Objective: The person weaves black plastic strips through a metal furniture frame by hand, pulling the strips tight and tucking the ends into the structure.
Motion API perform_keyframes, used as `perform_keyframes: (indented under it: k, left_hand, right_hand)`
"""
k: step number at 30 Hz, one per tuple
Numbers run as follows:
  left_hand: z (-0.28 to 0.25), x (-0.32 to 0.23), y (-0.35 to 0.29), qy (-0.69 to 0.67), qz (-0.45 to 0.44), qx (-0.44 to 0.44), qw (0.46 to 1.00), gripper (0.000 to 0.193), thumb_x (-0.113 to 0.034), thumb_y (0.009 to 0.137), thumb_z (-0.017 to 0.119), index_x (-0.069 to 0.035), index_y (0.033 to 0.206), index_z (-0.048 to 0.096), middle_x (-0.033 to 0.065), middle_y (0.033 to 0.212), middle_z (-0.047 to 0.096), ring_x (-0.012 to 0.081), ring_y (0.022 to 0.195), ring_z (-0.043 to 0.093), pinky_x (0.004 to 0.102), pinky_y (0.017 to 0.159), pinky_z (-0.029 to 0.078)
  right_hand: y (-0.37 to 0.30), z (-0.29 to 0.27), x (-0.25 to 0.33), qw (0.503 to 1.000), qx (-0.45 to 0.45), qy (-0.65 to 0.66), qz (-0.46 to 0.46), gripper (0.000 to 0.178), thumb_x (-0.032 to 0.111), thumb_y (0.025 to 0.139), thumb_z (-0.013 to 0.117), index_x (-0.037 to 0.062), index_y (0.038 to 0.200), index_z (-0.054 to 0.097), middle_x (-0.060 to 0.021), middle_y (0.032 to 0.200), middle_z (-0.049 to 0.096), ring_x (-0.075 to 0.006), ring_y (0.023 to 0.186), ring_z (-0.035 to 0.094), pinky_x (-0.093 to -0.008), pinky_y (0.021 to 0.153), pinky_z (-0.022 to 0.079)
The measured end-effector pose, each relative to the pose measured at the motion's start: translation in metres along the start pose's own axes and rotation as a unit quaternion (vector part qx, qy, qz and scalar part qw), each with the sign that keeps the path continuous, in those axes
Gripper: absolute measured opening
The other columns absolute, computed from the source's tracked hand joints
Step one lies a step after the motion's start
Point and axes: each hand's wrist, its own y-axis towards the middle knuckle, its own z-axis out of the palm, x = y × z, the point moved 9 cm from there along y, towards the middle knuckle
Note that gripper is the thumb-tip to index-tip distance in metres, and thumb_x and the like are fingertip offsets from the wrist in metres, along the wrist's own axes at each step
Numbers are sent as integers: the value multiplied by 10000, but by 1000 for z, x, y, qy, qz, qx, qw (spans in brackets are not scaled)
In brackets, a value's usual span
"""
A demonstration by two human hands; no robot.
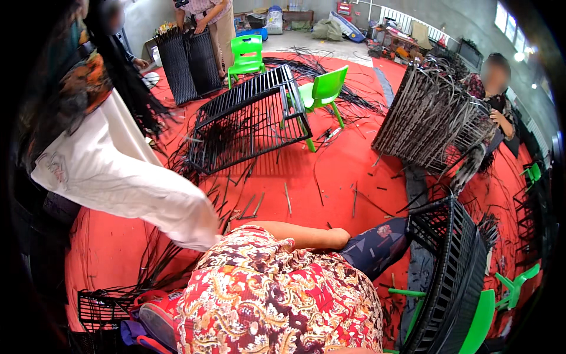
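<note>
Neither of my hands can be made out. Red, gold and dark patterned clothing [277,295] fills the lower middle. A bare arm [306,235] reaches from its sleeve toward the right and ends in a rounded part against a dark printed trouser leg [377,248]. No fingers show there, and whose arm it is I cannot tell. At the lower right, a black woven frame [451,265] stands tilted beside the trouser leg, over a green chair [480,324]. A shoe [158,323] and purple cloth show at the lower left.
Black strips litter the red floor [348,177]. A black slatted frame [247,121] lies ahead, beside green chairs [330,85]. White trousers [135,171] of a person are close at left. Another person [498,106] handles a strip-covered frame [433,118]; dark woven panels [188,65] stand behind.
</note>
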Motion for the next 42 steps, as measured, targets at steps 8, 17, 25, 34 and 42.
perform_keyframes:
  k: [8, 17, 25, 34, 42]
  left_hand:
    - [17, 7, 1, 52, 26, -20, 998, 198, -212, 764, 605, -47, 806, 706, 164, 798, 686, 309, 739, 676, 419, 597, 543]
    - [19, 9, -3, 79, 47, -55, 994, 205, -214, 765, 591, -48, 803, 706, 169, 801, 683, 321, 739, 673, 427, 598, 540]
    - [12, 17, -3, 112, 55, -99, 987, 212, -215, 766, 579, -48, 801, 705, 174, 804, 681, 332, 738, 670, 434, 599, 537]
    - [13, 18, -5, 99, 90, -93, 987, 204, -223, 811, 521, -81, 951, 565, 188, 789, 661, 324, 693, 656, 455, 580, 522]
    - [-150, 163, -155, -43, -243, -112, 963, 390, -182, 848, 457, -134, 1199, 296, 190, 808, 645, 299, 646, 645, 454, 560, 519]
  right_hand:
    - [-2, -1, -7, 999, -22, -3, -24, 325, 282, 689, 759, 38, 757, 555, -139, 777, 563, -317, 742, 555, -417, 704, 452]
    - [-1, 0, -1, 996, -57, -10, -66, 318, 287, 677, 755, 52, 727, 547, -127, 750, 552, -319, 719, 550, -427, 683, 449]
    - [-1, 4, -9, 989, -107, -37, -93, 329, 308, 657, 760, 69, 708, 540, -114, 730, 547, -319, 706, 550, -434, 664, 450]
    - [-2, 1, -3, 991, -98, -33, -87, 312, 312, 680, 739, 65, 728, 555, -125, 754, 560, -325, 745, 558, -438, 698, 449]
    - [-3, 2, 2, 993, -86, -27, -71, 304, 298, 691, 735, 58, 729, 552, -131, 751, 557, -326, 740, 553, -437, 701, 445]
